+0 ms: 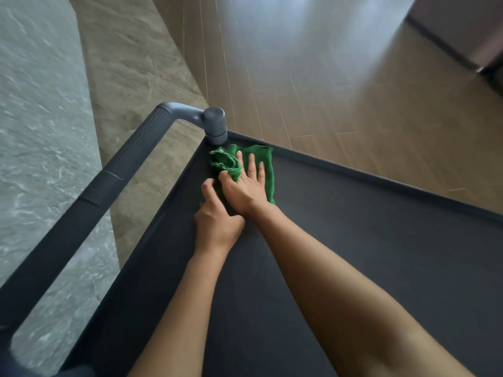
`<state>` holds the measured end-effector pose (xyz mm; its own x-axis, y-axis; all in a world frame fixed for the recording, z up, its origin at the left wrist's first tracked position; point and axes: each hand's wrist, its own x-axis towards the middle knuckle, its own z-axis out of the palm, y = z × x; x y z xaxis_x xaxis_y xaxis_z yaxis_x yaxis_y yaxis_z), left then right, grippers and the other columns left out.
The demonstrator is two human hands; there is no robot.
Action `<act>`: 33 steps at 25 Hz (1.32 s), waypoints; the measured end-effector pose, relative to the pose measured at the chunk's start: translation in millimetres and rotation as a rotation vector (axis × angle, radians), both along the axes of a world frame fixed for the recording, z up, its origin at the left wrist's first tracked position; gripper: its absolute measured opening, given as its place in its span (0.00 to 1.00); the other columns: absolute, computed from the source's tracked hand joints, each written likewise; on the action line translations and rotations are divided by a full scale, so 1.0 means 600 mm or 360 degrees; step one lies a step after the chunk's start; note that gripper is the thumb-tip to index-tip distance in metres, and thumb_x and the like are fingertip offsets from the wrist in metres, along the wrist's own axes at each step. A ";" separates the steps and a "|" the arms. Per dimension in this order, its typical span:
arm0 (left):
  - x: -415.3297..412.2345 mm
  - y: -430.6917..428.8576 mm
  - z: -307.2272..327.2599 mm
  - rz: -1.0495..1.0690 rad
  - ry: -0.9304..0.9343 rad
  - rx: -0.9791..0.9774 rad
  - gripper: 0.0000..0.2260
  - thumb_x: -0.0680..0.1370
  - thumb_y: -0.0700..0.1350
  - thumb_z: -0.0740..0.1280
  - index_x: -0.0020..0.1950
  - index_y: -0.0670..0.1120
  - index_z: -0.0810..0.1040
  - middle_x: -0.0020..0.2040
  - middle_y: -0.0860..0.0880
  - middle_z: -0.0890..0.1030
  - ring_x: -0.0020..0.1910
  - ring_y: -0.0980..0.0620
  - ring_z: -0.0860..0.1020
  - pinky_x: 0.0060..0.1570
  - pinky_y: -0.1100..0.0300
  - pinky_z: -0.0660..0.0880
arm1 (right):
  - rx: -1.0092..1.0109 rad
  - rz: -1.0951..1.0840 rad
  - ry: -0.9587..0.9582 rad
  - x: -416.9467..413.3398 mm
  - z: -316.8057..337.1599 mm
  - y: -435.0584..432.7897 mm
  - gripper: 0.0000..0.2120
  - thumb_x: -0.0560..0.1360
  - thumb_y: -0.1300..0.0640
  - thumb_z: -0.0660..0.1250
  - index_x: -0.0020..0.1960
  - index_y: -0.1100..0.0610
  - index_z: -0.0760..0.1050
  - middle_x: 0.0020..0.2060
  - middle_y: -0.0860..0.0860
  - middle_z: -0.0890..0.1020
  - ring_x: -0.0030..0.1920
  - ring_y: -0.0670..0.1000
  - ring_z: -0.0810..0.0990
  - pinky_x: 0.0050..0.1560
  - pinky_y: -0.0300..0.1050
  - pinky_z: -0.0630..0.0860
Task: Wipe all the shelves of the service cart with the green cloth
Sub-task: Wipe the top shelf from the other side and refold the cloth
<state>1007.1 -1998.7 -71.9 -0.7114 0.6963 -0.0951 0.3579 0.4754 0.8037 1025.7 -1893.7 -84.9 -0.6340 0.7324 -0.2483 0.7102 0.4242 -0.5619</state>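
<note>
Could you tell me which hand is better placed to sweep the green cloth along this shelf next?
Probably the right hand: its fingers lie flat on the green cloth, pressing it into the corner of the shelf. The left hand rests curled beside it, off the cloth.

The shelf (353,254) lies open to the right, but the corner post (215,123), handle bar (109,180) and raised rim (353,170) hem in its far corner.
</note>
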 end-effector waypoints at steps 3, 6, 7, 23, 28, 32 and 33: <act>-0.011 -0.002 -0.002 0.0075 -0.0294 0.0078 0.32 0.69 0.37 0.71 0.71 0.46 0.62 0.60 0.45 0.79 0.59 0.46 0.78 0.53 0.58 0.74 | -0.0308 -0.0040 0.0268 -0.010 0.016 -0.010 0.28 0.79 0.47 0.48 0.77 0.53 0.52 0.77 0.49 0.46 0.75 0.48 0.36 0.70 0.45 0.29; -0.010 -0.006 0.001 0.0083 -0.0426 0.0117 0.32 0.70 0.39 0.71 0.71 0.50 0.63 0.57 0.49 0.80 0.57 0.49 0.78 0.49 0.61 0.71 | -0.0790 -0.0253 0.0544 -0.024 0.031 -0.034 0.25 0.77 0.45 0.52 0.71 0.53 0.65 0.76 0.52 0.57 0.76 0.50 0.46 0.73 0.45 0.38; -0.005 -0.010 0.003 0.0073 -0.0404 0.0127 0.32 0.71 0.39 0.71 0.72 0.52 0.63 0.57 0.50 0.79 0.56 0.50 0.78 0.49 0.60 0.70 | -0.0996 -0.0378 0.0668 -0.024 0.035 -0.040 0.23 0.75 0.45 0.54 0.65 0.53 0.70 0.71 0.53 0.67 0.73 0.52 0.56 0.75 0.48 0.46; 0.248 -0.002 0.112 -0.0479 -0.0367 0.0419 0.28 0.63 0.39 0.61 0.64 0.46 0.74 0.62 0.50 0.70 0.64 0.49 0.72 0.66 0.52 0.70 | -0.1877 -0.1091 0.2090 0.310 0.117 -0.028 0.21 0.72 0.48 0.55 0.48 0.62 0.79 0.40 0.59 0.82 0.42 0.57 0.80 0.47 0.48 0.76; 0.417 0.029 0.117 -0.0599 -0.0491 0.0394 0.21 0.71 0.33 0.66 0.59 0.53 0.75 0.58 0.56 0.72 0.61 0.51 0.73 0.64 0.51 0.71 | -0.1709 -0.1208 0.2237 0.520 0.117 -0.026 0.23 0.72 0.48 0.55 0.50 0.62 0.81 0.45 0.61 0.82 0.46 0.59 0.81 0.50 0.51 0.77; 0.564 0.047 0.117 -0.0765 -0.0491 0.0364 0.20 0.72 0.34 0.67 0.61 0.51 0.76 0.59 0.56 0.74 0.61 0.56 0.73 0.65 0.55 0.70 | -0.1575 -0.1241 0.2349 0.689 0.115 -0.025 0.23 0.72 0.49 0.54 0.46 0.61 0.84 0.45 0.60 0.83 0.45 0.58 0.83 0.47 0.51 0.80; 0.599 0.051 0.116 -0.0806 -0.0513 0.0354 0.20 0.73 0.34 0.67 0.61 0.50 0.76 0.59 0.55 0.75 0.61 0.55 0.73 0.64 0.54 0.70 | -0.1542 -0.1248 0.2364 0.728 0.114 -0.027 0.23 0.71 0.49 0.55 0.46 0.62 0.84 0.44 0.61 0.83 0.44 0.58 0.83 0.46 0.51 0.80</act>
<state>1366.4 -1967.9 -2.6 -0.2489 0.9664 -0.0638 0.2180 0.1201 0.9685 1462.6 -1910.2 -16.2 -0.3376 0.8790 -0.3368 -0.6313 -0.4768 -0.6116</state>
